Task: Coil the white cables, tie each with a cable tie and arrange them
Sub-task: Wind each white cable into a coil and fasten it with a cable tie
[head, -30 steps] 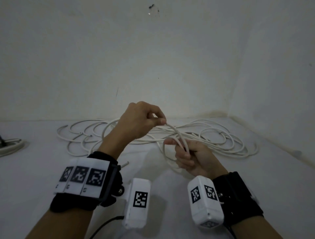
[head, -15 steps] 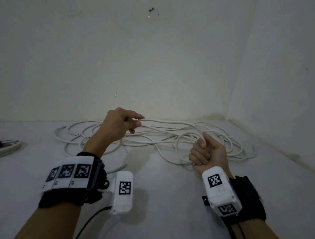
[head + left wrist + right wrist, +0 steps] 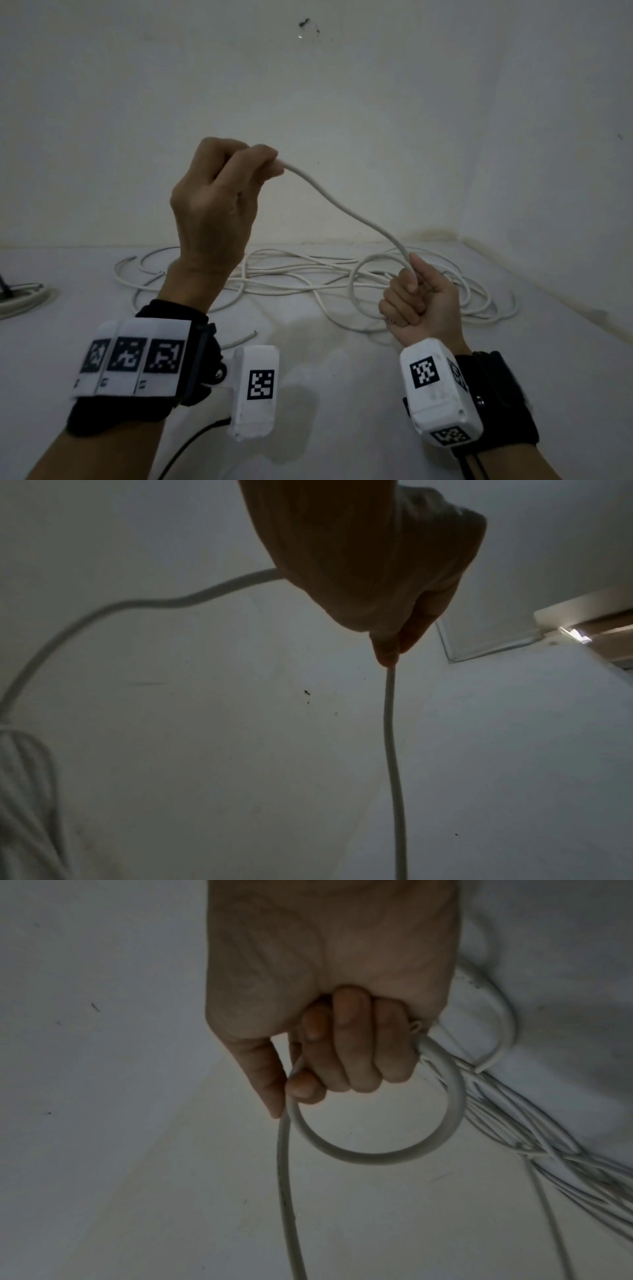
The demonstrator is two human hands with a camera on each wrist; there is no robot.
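A long white cable runs from my raised left hand down to my right hand. The left hand pinches the cable between thumb and fingers, high above the white floor. My right hand is a fist round a small loop of the cable, low on the right. The rest of the cable lies in loose tangled loops on the floor behind both hands. A free cable end lies near my left wrist. No cable tie is visible.
A second white cable bundle lies at the far left edge. Plain walls meet in a corner behind the cable pile. The floor is white, and a black cord trails from the left wrist camera.
My left hand has risen high and drawn a length of cable up out of the pile. My right hand has stayed low on the right, still gripping the loop.
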